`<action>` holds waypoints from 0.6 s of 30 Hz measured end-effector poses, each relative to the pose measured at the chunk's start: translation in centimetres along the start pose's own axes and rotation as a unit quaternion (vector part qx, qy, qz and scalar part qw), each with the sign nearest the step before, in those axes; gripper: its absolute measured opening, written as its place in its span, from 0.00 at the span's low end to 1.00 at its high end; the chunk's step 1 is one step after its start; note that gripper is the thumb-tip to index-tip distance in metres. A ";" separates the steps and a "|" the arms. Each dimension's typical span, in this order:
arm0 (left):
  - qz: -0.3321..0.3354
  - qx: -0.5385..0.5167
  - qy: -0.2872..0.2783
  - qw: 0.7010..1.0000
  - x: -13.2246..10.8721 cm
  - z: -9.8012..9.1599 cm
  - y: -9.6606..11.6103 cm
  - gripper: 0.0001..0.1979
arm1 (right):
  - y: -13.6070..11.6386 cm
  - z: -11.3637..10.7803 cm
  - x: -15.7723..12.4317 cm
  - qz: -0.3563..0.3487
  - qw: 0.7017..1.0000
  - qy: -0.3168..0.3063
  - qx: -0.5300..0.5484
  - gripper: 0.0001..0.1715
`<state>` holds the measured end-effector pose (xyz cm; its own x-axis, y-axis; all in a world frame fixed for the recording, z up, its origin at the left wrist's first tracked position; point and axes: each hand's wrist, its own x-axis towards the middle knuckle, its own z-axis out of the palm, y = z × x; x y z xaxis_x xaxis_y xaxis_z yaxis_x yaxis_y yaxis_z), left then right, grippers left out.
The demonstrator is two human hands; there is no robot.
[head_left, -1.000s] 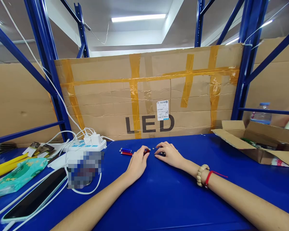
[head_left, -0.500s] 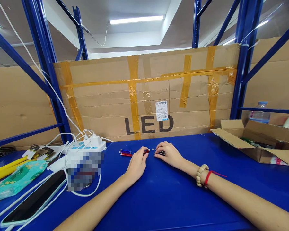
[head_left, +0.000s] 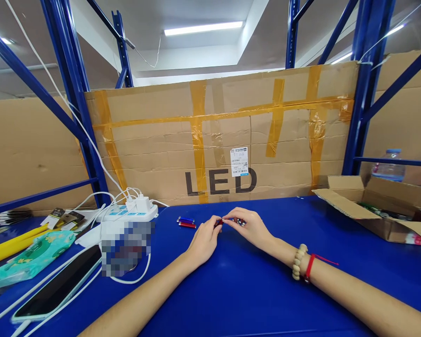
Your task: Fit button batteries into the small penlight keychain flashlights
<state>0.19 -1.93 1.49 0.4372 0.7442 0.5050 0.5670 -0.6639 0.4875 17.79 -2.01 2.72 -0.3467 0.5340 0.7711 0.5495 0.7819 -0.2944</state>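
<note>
My left hand (head_left: 204, 239) is closed on a small red metal tube (head_left: 219, 223), whose end points toward my right hand. My right hand (head_left: 248, 226) has its thumb and index fingertip pinched at that end of the tube; whatever sits between them is too small to make out. Several small dark-and-silver pieces (head_left: 240, 222), perhaps button cells, are held under the curled fingers of the right hand. To the left of my left hand, a blue metal tube (head_left: 185, 220) and another red metal tube (head_left: 187, 225) lie side by side on the blue table (head_left: 231, 290).
A white power strip (head_left: 131, 213) with plugs and cables stands at the left. Nearby lie a phone (head_left: 59, 283), a green tissue pack (head_left: 31, 257) and a yellow object (head_left: 14, 245). An open cardboard box (head_left: 375, 224) stands at the right. Cardboard (head_left: 154, 154) walls the back.
My right hand has moved left, bringing its fingertips to the end of the red tube. The small round silver piece that lay between my hands no longer shows on the table.
</note>
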 end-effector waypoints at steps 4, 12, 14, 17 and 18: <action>0.000 -0.004 -0.003 1.000 0.0 0.0 0.0 0.09 | 0.2 0.1 0.0 -0.007 1.000 -0.006 0.012 0.18; -0.004 0.002 0.002 1.000 0.0 0.0 0.0 0.08 | 0.3 0.3 -0.1 0.002 0.999 -0.032 -0.004 0.19; -0.012 0.010 0.009 1.000 0.0 0.0 0.1 0.08 | 0.1 0.3 -0.1 0.017 0.999 -0.043 -0.022 0.17; -0.044 0.026 0.038 0.998 0.0 -0.1 0.1 0.09 | 0.0 0.1 -0.1 0.056 0.995 -0.051 -0.060 0.15; -0.057 0.030 0.050 0.997 0.1 -0.1 0.0 0.09 | 0.0 0.0 -0.1 0.070 0.993 -0.053 -0.075 0.16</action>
<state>0.15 -1.86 1.59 0.2970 0.8020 0.5182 0.6515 -0.5670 0.5041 17.80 -2.03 2.66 -0.3327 0.6711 0.6625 0.7017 0.6455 -0.3015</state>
